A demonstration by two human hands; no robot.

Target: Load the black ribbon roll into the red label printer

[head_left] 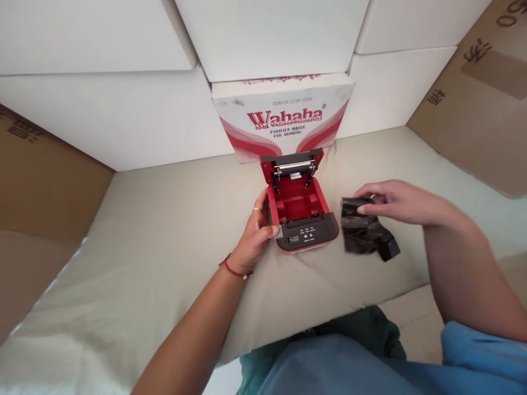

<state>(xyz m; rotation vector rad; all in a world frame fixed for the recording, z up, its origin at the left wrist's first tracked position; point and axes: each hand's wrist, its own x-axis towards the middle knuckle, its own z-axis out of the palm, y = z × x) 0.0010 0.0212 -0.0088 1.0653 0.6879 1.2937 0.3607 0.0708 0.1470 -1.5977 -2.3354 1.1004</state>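
A small red and black label printer point(307, 214) rests on the cloth-covered surface with its lid point(292, 164) raised, so its red inner compartment shows. My left hand point(257, 230) grips the printer's left side, thumb on the front corner and fingers along the outer wall. To the right of the printer, my right hand point(382, 203) is closed on a dark, glossy black bundle point(358, 227). Motion blur hides its exact kind. A black blocky piece point(388, 244) shows at the bundle's lower right; whether the two are joined I cannot tell.
Behind the printer stands a white and red water carton point(288, 118), close to the raised lid. White boxes point(280, 38) are stacked at the back. Brown cardboard boxes point(473, 109) flank the right and left sides. The cloth point(173, 219) ends at the front edge near my body.
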